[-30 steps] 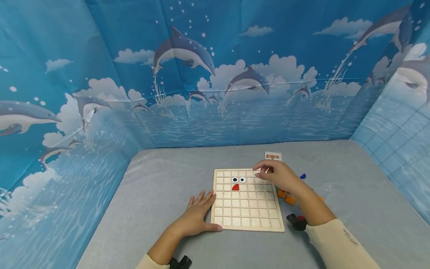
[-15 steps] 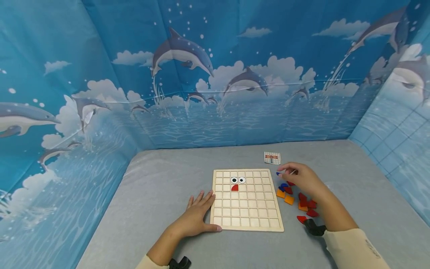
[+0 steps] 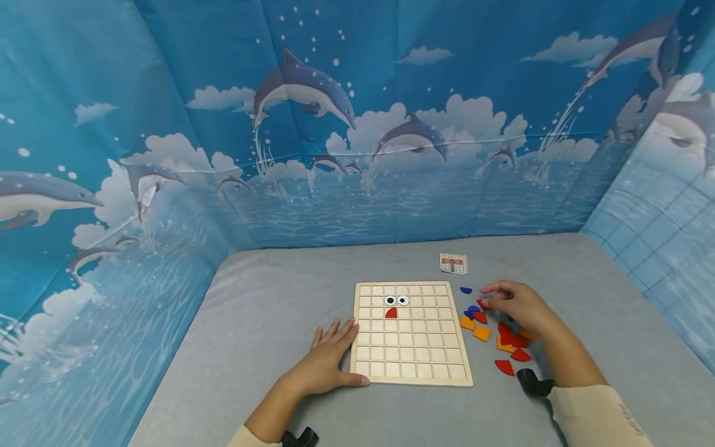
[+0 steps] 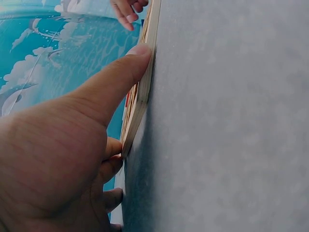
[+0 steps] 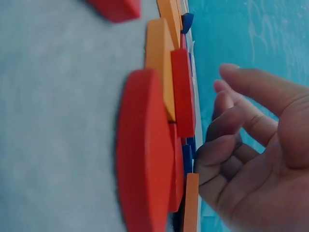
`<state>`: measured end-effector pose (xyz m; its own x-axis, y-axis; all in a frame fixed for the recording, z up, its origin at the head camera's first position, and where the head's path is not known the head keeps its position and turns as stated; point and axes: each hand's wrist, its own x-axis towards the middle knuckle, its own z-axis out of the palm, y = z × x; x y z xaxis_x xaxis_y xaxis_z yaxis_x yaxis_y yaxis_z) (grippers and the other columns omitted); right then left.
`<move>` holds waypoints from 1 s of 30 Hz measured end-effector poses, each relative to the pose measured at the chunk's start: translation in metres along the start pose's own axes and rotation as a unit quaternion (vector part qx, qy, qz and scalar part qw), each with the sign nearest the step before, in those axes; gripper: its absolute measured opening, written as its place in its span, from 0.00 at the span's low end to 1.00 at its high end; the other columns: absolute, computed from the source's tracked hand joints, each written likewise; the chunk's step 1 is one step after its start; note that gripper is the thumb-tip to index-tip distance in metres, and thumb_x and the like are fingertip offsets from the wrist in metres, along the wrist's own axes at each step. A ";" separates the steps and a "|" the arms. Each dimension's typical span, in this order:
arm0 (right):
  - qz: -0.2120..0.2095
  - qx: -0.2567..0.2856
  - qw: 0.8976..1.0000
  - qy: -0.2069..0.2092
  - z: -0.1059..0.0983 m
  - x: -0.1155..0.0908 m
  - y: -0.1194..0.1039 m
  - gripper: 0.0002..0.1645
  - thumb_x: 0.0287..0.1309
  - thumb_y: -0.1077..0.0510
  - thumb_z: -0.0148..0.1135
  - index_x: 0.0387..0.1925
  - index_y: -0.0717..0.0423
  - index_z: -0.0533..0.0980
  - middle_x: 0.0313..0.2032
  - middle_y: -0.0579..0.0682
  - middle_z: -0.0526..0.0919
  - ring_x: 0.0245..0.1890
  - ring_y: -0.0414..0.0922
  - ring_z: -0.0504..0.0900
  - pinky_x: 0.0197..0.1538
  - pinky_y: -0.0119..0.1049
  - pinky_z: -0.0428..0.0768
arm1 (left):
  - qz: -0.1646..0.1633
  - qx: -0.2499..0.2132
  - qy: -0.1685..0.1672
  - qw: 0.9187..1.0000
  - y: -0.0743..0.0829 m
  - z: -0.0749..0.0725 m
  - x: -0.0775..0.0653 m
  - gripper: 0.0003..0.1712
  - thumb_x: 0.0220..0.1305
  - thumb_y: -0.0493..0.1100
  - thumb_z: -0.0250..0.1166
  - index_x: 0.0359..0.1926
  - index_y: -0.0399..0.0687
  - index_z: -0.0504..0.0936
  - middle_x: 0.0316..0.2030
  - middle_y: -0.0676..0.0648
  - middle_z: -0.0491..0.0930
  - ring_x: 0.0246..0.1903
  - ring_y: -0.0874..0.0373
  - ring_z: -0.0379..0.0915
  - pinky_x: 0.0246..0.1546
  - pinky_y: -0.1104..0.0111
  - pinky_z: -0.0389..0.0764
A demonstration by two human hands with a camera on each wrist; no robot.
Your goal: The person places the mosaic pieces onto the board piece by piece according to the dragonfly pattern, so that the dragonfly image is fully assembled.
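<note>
Small flat red piece (image 3: 481, 303) partly hidden at fingertips of right hand (image 3: 518, 304), nearer hand; contact unclear. Thumb and index parted narrowly, nothing seen gripped. Pale wooden grid board (image 3: 422, 354) touched by left hand (image 3: 328, 361).

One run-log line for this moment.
left hand: touching grid board | right hand: near loose red piece, grip unclear | on board: two eye tiles, red wedge
</note>
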<state>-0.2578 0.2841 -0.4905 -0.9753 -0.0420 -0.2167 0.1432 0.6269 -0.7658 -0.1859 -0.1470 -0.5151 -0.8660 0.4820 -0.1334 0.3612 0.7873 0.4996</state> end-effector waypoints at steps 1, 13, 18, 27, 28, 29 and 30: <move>0.004 -0.002 1.000 -0.002 -0.001 0.001 0.001 0.24 0.68 0.51 0.63 0.59 0.60 0.77 0.38 0.53 0.79 0.39 0.51 0.73 0.38 0.38 0.74 | 0.000 0.000 -0.001 1.000 0.000 0.000 0.000 0.65 0.51 0.75 0.70 0.81 0.52 0.52 0.82 0.52 0.45 0.81 0.43 0.33 0.76 0.36 0.36; 0.026 -0.038 0.999 -0.023 -0.004 0.009 0.010 0.23 0.67 0.52 0.63 0.58 0.59 0.77 0.37 0.53 0.80 0.37 0.49 0.75 0.37 0.37 0.74 | -0.005 -0.004 -0.010 1.000 0.000 -0.003 0.003 0.65 0.52 0.75 0.69 0.81 0.53 0.51 0.82 0.53 0.44 0.81 0.44 0.32 0.76 0.37 0.35; 0.030 -0.052 0.998 -0.024 -0.003 0.011 0.010 0.23 0.66 0.52 0.64 0.58 0.60 0.76 0.36 0.53 0.78 0.35 0.49 0.74 0.35 0.37 0.73 | -0.012 -0.007 -0.012 1.000 0.001 -0.004 0.004 0.65 0.52 0.75 0.69 0.81 0.54 0.51 0.82 0.54 0.44 0.82 0.46 0.32 0.76 0.37 0.35; 0.035 -0.068 0.997 -0.029 -0.002 0.016 0.007 0.23 0.64 0.52 0.66 0.56 0.61 0.76 0.32 0.52 0.74 0.31 0.48 0.72 0.31 0.38 0.71 | -0.016 -0.013 -0.015 1.000 0.002 -0.007 0.007 0.65 0.52 0.74 0.70 0.81 0.53 0.51 0.82 0.53 0.44 0.82 0.45 0.32 0.76 0.37 0.35; 0.037 -0.068 0.997 -0.029 -0.002 0.017 0.007 0.23 0.64 0.52 0.66 0.55 0.60 0.76 0.32 0.52 0.74 0.31 0.48 0.72 0.31 0.38 0.71 | -0.016 -0.012 -0.015 1.000 0.001 -0.008 0.007 0.65 0.52 0.74 0.70 0.81 0.53 0.51 0.82 0.54 0.44 0.82 0.45 0.32 0.76 0.37 0.35; 0.038 -0.068 0.997 -0.029 -0.002 0.018 0.007 0.23 0.64 0.52 0.66 0.55 0.60 0.76 0.32 0.52 0.74 0.31 0.48 0.72 0.31 0.38 0.71 | -0.016 -0.011 -0.015 1.000 0.001 -0.008 0.007 0.65 0.51 0.74 0.70 0.81 0.53 0.51 0.82 0.54 0.44 0.82 0.45 0.32 0.76 0.37 0.35; 0.039 -0.068 0.996 -0.030 -0.001 0.018 0.007 0.23 0.64 0.51 0.66 0.55 0.60 0.75 0.32 0.51 0.74 0.31 0.48 0.72 0.31 0.38 0.71 | -0.016 -0.011 -0.015 1.000 0.001 -0.009 0.008 0.65 0.51 0.75 0.70 0.81 0.53 0.51 0.82 0.54 0.44 0.82 0.45 0.32 0.76 0.37 0.35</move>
<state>-0.2750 0.2886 -0.4990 -0.9499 -0.0325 -0.3107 0.1899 0.7296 -0.6569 -0.1953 -0.1461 -0.5079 -0.8666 0.4674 -0.1747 0.3249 0.7943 0.5134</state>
